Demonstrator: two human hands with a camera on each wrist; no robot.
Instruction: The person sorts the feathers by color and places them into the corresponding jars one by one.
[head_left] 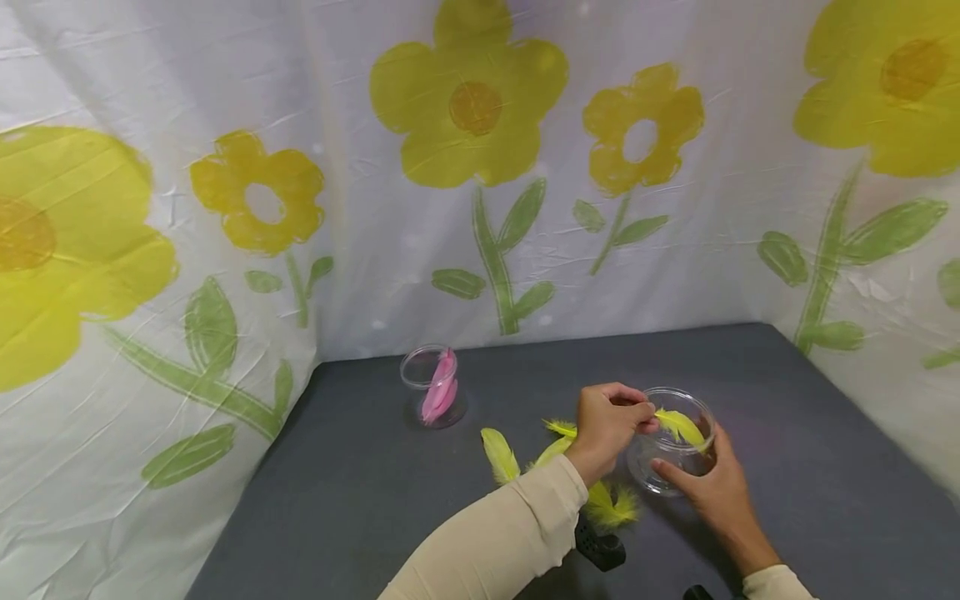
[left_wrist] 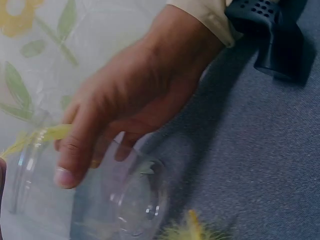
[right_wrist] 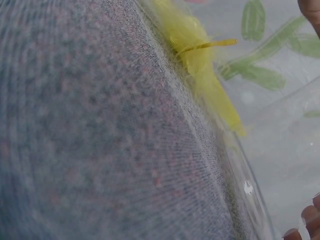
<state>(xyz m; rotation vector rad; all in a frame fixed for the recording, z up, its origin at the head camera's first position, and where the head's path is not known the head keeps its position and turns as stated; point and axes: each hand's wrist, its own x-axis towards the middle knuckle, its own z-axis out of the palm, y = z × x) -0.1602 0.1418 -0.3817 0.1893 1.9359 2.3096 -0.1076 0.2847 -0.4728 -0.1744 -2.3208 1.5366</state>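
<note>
Nearest the wearer, a black device sits at the left wrist, over the bench. Loose yellow feathers lie on the bench beside and partly behind the left forearm; an exact count cannot be given.

Right hand: grip wrapped about the wall of a clear jar, thumb at the near side, spread to the jar's width. The jar appears upright. Left hand: grip closed to a fine pinch at one end of a yellow feather, whose plume extends within the jar's mouth. Whether the pinched end is quill or down cannot be told.

Recommended practice for this insertion — keep the right hold firm but light, as the thin wall could flex; lower the feather well below the rim before releasing, lest down cling to the fingertips or catch on the edge. A slow withdrawal is advised — a feather so light could lift out with the hand.

Farther off, a second jar contains pink feathers. Behind hangs a flower-printed curtain.
</note>
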